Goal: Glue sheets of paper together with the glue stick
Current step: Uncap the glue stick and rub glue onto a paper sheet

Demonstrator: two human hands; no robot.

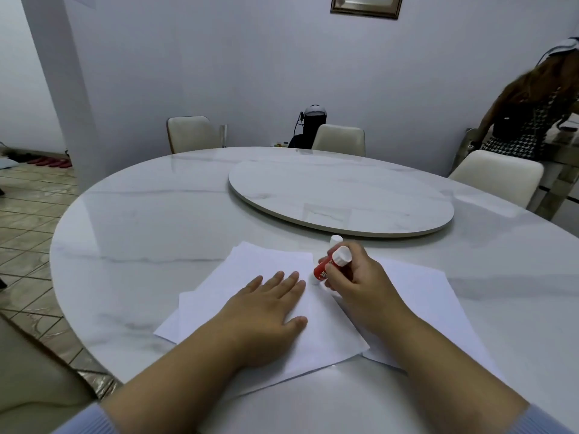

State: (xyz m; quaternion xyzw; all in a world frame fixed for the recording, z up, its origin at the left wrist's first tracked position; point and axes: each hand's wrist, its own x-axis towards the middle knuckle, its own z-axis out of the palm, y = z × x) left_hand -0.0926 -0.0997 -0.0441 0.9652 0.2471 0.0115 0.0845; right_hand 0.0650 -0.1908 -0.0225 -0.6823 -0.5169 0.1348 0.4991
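Right hand (357, 283) curled tight around the red glue stick (326, 267). Stick tilted, white end up by the knuckles, glue end down on the top sheet of paper (250, 261), just past the fingertips. Left hand (266, 305) flat and open, pressing that sheet down, just beside the stick. White cap (336, 240) standing right behind the right hand. Another sheet (432, 296) under the right wrist. Next rub probably along the paper's edge.

The right hand (354, 280) covers the middle of the glue stick (322, 270), and its label is too blurred to read. A white cap (336, 239) shows partly behind the fingers. The frame's top edge cuts the wall picture (366, 6).
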